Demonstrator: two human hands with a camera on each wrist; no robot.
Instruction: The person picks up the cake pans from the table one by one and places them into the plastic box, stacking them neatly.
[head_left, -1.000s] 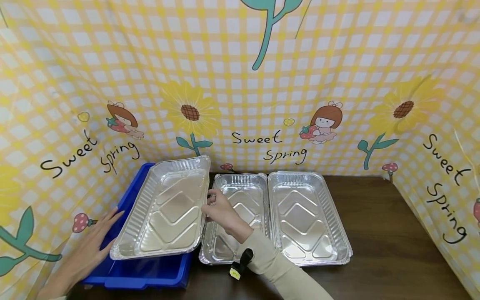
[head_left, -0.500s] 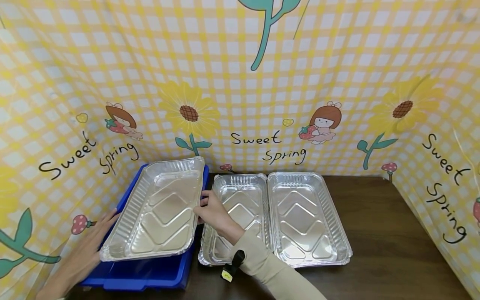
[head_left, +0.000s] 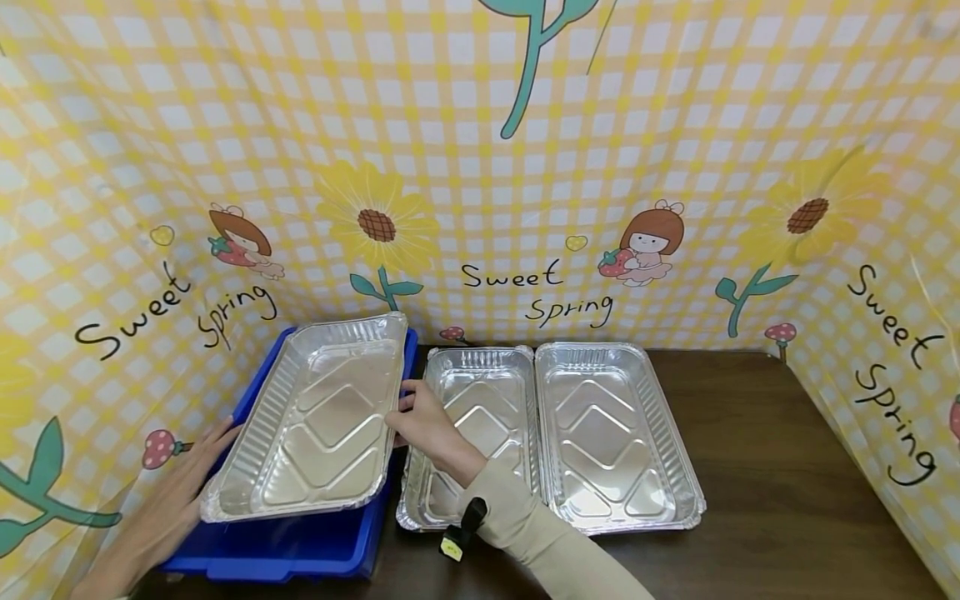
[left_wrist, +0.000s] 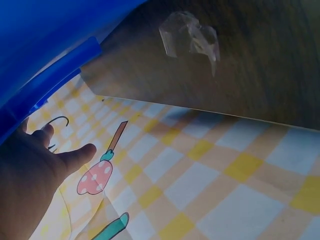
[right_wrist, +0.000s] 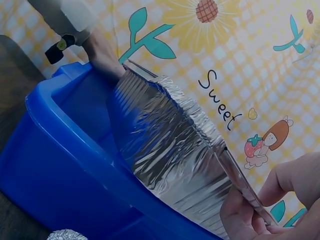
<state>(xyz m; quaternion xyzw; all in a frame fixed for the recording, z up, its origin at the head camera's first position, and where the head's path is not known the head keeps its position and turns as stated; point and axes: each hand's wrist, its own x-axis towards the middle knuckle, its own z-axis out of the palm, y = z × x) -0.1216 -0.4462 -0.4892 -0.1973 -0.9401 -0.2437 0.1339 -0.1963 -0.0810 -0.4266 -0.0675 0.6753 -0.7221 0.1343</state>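
My right hand [head_left: 431, 425] pinches the right long rim of a rectangular foil tray [head_left: 341, 400], with thumb above and fingers below. In the right wrist view the tray's ribbed side [right_wrist: 185, 170] dips inside the blue plastic bin [right_wrist: 55, 150], tilted. The tray covers most of the bin's opening; its near end leaves the bin's front [head_left: 292, 546] showing. My left hand [head_left: 176, 492] lies along the bin's left side, fingers fairly straight, tips partly hidden beyond the rim. The left wrist view shows its thumb [left_wrist: 77, 157] held away from the bin.
Two more foil trays stand side by side on the dark wooden table, a middle one [head_left: 480, 392] and a right one [head_left: 607, 425]. A checked cloth [head_left: 480, 167] hangs round the back and sides. Clear tape [left_wrist: 190, 37] shows on the wood in the left wrist view.
Over the past second the held foil tray has shifted left and slightly down over the bin with my right hand; it barely moves in the last half second. My left hand stays put.
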